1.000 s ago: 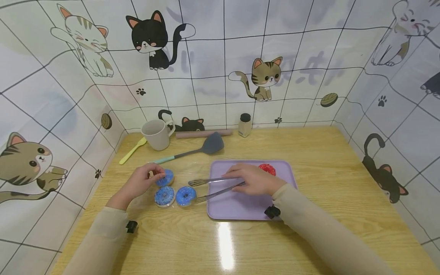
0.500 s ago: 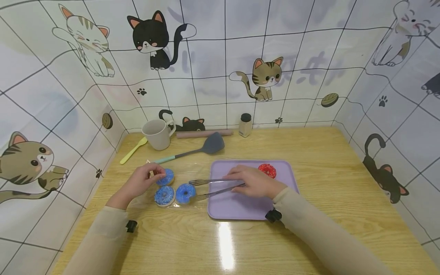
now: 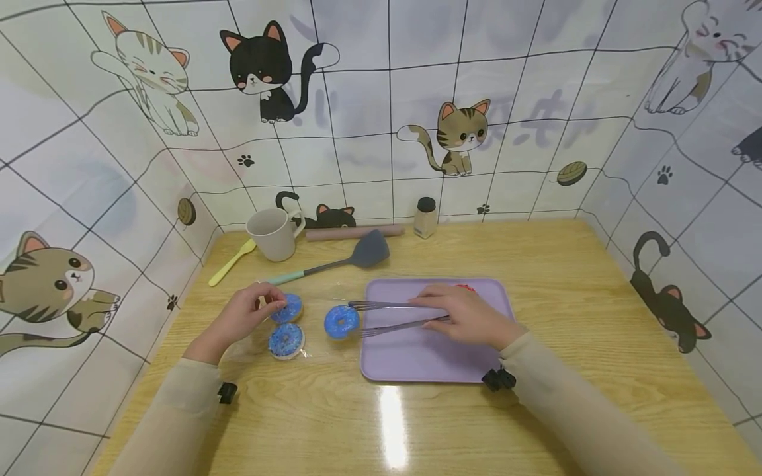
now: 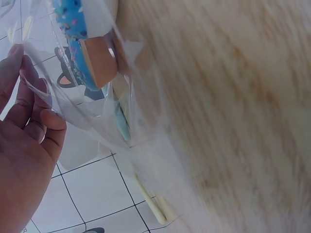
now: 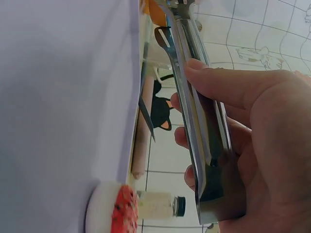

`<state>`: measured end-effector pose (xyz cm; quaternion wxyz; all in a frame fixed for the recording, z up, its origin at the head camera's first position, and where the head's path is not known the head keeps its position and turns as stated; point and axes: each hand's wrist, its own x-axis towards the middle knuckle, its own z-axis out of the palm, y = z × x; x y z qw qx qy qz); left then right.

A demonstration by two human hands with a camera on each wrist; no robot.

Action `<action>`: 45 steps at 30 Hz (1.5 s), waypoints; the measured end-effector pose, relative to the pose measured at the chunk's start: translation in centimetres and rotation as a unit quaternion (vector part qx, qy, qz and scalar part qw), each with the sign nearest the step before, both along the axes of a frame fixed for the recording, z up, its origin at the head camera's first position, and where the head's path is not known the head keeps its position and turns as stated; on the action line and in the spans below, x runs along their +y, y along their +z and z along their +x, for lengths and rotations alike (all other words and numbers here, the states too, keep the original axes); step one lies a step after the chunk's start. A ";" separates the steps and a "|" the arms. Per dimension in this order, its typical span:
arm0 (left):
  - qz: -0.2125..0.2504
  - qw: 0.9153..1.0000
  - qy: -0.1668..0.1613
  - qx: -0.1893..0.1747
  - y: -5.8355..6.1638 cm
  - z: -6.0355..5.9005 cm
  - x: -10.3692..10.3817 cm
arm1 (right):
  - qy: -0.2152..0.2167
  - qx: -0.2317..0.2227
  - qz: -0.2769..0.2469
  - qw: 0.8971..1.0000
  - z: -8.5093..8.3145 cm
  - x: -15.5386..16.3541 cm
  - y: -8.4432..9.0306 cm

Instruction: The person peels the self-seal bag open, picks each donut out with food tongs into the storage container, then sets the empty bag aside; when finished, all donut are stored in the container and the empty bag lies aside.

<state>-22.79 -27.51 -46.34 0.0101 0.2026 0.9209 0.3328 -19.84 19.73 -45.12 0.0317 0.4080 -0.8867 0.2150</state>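
My right hand (image 3: 467, 314) grips metal tongs (image 3: 399, 305) over the lavender tray (image 3: 417, 360). At the tongs' slotted tips is a blue-iced toy donut (image 3: 342, 322), just left of the tray; its tan underside (image 5: 156, 13) shows at the tips in the right wrist view. My left hand (image 3: 247, 312) pinches the edge of a clear plastic bag (image 4: 73, 114) between thumb and fingers. Two more blue donuts with sprinkles (image 3: 286, 340) lie by that hand, the rear one partly behind its fingers. A red sprinkled donut (image 5: 121, 211) on the tray is mostly hidden by my right hand in the head view.
Behind the donuts lies a spatula (image 3: 369, 250) with a mint handle. A grey mug (image 3: 272, 235), a yellow-green utensil (image 3: 232, 262), a rolling pin (image 3: 354, 233) and a black-lidded jar (image 3: 425, 218) stand or lie along the back wall.
My right hand and the tongs have moved right, and one blue donut has gone with them, away from the other two. My left hand has stayed in place.
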 end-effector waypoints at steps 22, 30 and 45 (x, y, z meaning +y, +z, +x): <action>0.008 1.000 -0.005 0.001 0.3 -0.1 0.3 | -0.092 -0.007 -0.005 0.996 0.8 9.2 0.2; 0.002 1.000 -0.004 0.000 0.4 -0.3 0.2 | -0.128 -0.005 0.028 0.991 0.7 10.4 0.4; 0.004 1.000 -0.007 -0.010 0.3 -0.1 0.3 | -0.132 -0.012 0.043 0.990 0.1 10.4 -0.2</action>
